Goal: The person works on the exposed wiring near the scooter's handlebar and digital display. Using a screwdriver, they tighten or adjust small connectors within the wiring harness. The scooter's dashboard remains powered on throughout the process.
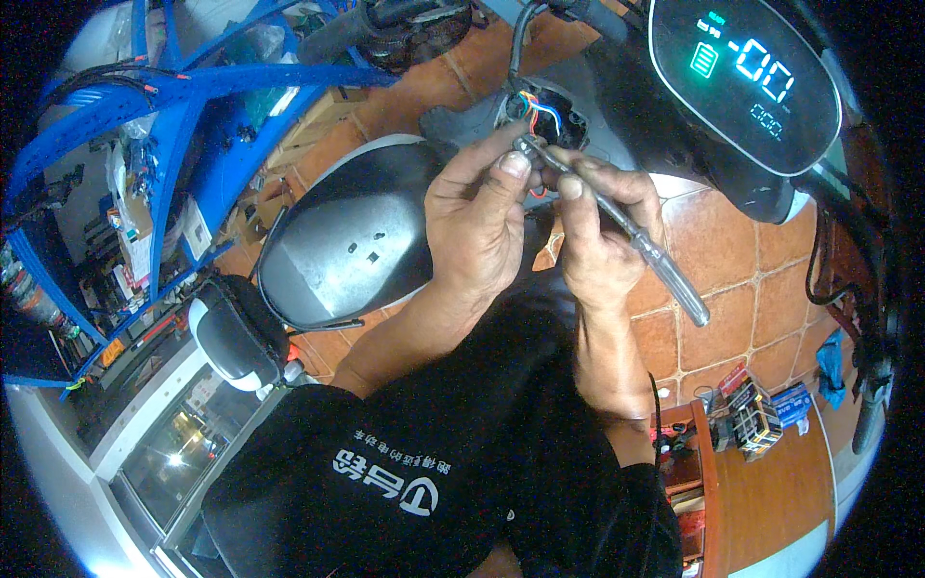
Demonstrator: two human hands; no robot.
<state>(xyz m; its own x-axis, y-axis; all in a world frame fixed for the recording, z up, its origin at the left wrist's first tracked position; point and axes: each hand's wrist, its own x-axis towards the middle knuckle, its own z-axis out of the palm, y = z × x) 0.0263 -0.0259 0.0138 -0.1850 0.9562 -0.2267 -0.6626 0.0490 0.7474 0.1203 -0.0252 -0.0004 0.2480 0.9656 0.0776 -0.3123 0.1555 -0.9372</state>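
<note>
My right hand [607, 226] grips a screwdriver [665, 273] with a clear greyish handle, slanting from lower right to upper left. Its shaft tip reaches the fingertips of my left hand [477, 212]. Thumb and fingers of the left hand are pinched on a small dark metallic part [525, 146], whose exact kind I cannot make out. Just beyond the fingers, thin coloured wires [545, 106] in blue, white, red and green run out by an open black housing [575, 123]. A red wire loop [538, 193] hangs below the hands.
A lit scooter display [747, 87] stands at upper right, with black cables [829, 250] along the right side. A scooter seat [352, 236] lies to the left. Blue shelving [183, 144] fills the upper left. Small boxes [756, 419] stand on a wooden cabinet [771, 491] at lower right.
</note>
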